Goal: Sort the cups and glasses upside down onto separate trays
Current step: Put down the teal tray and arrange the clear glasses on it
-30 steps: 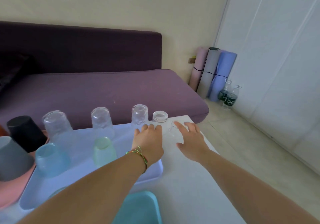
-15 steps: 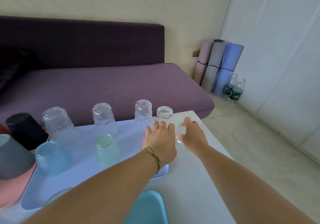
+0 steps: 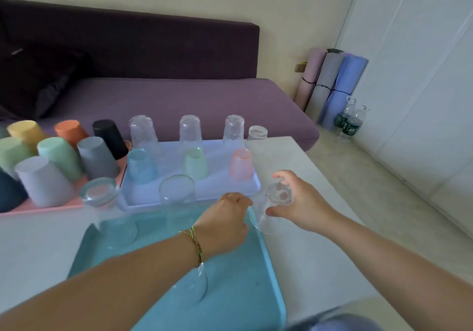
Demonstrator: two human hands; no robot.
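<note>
Clear glass (image 3: pixel 262 216) nearer now, right hand (image 3: pixel 300 204) grip round it, at teal tray (image 3: pixel 243 279) rim; left hand (image 3: pixel 222 224) grip unclear.

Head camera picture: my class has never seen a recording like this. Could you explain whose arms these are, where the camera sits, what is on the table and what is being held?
There is no machine here. A person wears one wide-angle camera on the head, looking down at their own arms. On the white table lie three trays. The pink tray carries opaque coloured cups, upside down. The lavender tray carries upside-down glasses, clear and tinted. The teal tray, nearest, has clear glasses too. The right hand curls its fingers round a clear glass beside the teal tray's right edge. The left hand is curled; what it grips is unclear.
</note>
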